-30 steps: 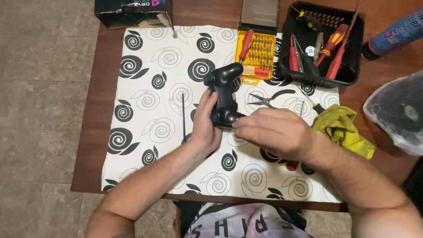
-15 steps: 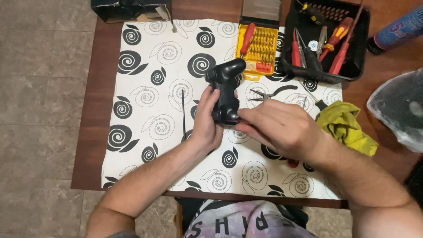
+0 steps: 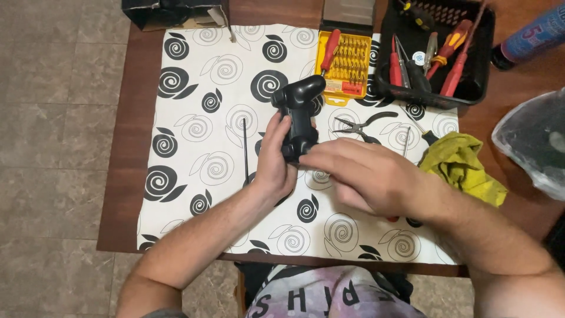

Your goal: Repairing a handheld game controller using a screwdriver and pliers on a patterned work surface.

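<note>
- Left hand (image 3: 275, 160) grips the gamepad (image 3: 299, 115) upright; a loosened hold could tip it onto the pliers (image 3: 359, 125).
- Right hand (image 3: 359, 174) fingers (image 3: 315, 158) touch its base, grasp unclear.

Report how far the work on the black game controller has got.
Done: tools are laid out, with the yellow bit case open and pliers on the patterned cloth. In hand: the left hand holds the black game controller while the right hand works at its near end. Left: its shell looks closed; no removed parts are visible.
</note>
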